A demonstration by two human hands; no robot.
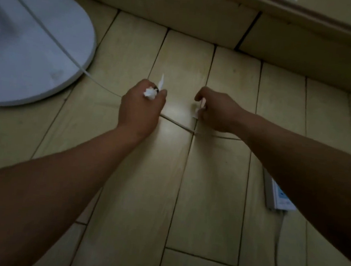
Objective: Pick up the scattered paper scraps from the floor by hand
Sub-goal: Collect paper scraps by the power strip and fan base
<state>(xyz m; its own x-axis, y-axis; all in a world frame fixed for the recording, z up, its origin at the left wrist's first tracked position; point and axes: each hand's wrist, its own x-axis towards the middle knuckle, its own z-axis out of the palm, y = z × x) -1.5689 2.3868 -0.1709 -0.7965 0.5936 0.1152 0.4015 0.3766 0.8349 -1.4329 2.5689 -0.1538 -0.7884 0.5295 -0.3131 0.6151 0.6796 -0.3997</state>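
Left hand (140, 108) curled round a wad of white paper scraps (150, 93), right hand (217, 112) pinching another scrap (198, 112) low over the plank floor (219, 179), beside a white cord (177, 123), round fan base (29, 45) at left.

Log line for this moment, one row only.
left hand: holds paper scraps | right hand: pinches white scrap | cord: under both hands

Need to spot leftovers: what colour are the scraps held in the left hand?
White: the scraps in the left hand, best seen in the head view.
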